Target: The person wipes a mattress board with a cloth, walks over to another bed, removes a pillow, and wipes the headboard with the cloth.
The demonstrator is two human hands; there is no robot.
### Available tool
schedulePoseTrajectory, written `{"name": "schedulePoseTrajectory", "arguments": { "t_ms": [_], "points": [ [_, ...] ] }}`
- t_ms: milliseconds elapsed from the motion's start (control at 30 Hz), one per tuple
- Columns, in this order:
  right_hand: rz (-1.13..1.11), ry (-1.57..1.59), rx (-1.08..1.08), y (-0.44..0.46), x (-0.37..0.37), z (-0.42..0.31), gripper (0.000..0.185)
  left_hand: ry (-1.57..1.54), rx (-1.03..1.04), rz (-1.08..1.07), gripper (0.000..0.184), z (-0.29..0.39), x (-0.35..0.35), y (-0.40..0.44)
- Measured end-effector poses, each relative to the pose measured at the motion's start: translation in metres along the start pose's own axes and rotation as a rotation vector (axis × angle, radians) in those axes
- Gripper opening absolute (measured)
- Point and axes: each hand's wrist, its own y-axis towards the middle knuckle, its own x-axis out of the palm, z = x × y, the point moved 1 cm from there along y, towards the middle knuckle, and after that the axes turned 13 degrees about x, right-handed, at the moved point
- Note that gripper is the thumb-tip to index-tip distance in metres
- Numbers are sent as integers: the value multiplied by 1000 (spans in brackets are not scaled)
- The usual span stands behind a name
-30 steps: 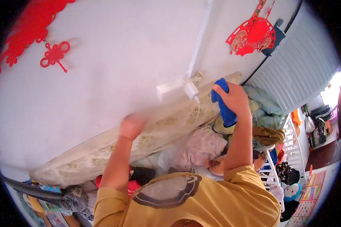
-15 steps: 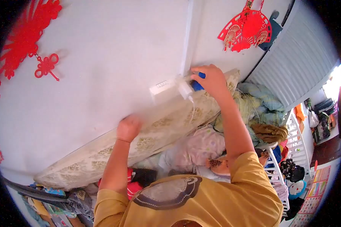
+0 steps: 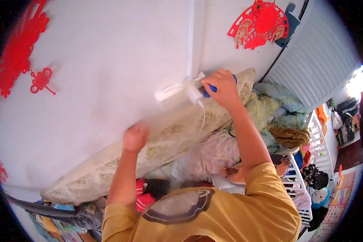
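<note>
My right hand is closed around a blue object, whose kind I cannot make out. It is close to the right end of a white power strip on the wall. A white charger is plugged in there, and its white cable hangs down. Lower left, my left hand is by the top edge of a cream, flower-patterned mattress leaning on the wall. Its fingers are curled and slightly blurred; whatever they may hold is hidden.
Red paper decorations hang on the white wall. Crumpled bedding lies below the mattress. A white railing and a brown cloth are at the right.
My right hand has closed more around the blue object and shows more of its back. The left hand is less blurred and has stayed at about the same place. The view has shifted slightly.
</note>
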Motion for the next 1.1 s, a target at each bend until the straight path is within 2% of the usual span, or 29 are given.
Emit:
{"name": "schedulePoseTrajectory", "arguments": {
  "t_ms": [167,300,500,600,633,700,800,900,1100],
  "points": [
    [14,92,-82,-2,2,9,16,-24,-31,-19,9,4,-6,9],
    [15,120,-92,-4,7,12,16,-24,-16,20,16,4,-6,10],
    [-23,154,-30,-9,7,10,14,2,-21,15,22,5,-5,10],
    [66,193,14,-15,12,10,12,-12,-24,8,20,3,-3,7],
    [87,266,182,-22,14,11,6,-21,-23,3,19,3,-4,7],
    [124,404,516,-39,18,16,13,-27,-18,1,18,4,-4,8],
    [-253,735,951,-40,12,31,42,-16,-14,-4,17,5,-6,9],
    [-489,992,1256,-24,9,20,70,-24,-14,-5,18,5,-7,11],
    [-704,956,1247,2,19,12,66,-27,24,43,18,3,-2,7]
  ]
}}
